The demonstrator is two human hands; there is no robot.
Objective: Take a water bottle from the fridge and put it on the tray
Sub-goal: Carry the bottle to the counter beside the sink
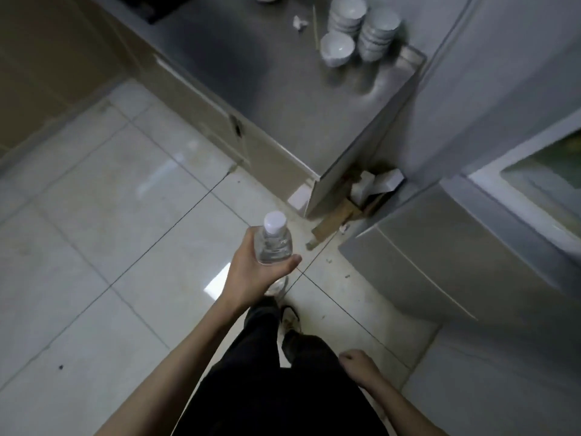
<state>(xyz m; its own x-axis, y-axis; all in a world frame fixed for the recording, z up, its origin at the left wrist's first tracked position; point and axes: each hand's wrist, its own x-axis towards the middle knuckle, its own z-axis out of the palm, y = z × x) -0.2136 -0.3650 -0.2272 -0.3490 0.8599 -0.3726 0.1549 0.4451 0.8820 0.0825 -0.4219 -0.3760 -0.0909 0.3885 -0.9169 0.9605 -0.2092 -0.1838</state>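
Note:
My left hand [256, 265] grips a clear water bottle [274, 239] with a white cap, held upright over the tiled floor in the middle of the view. My right hand [356, 361] hangs low beside my right leg with its fingers curled and nothing in it. The grey fridge [490, 99] stands at the right, and its door [440, 262] hangs partly ajar, showing a strip of the lit inside [547, 171]. No tray is in view.
A steel counter [283, 89] runs from top centre to the fridge, carrying stacked white bowls [358, 29] and a paper scrap [300, 23]. Cardboard and wood bits [361, 199] fill the gap between counter and fridge. My legs and shoes [290, 319] stand on pale floor tiles [110, 231].

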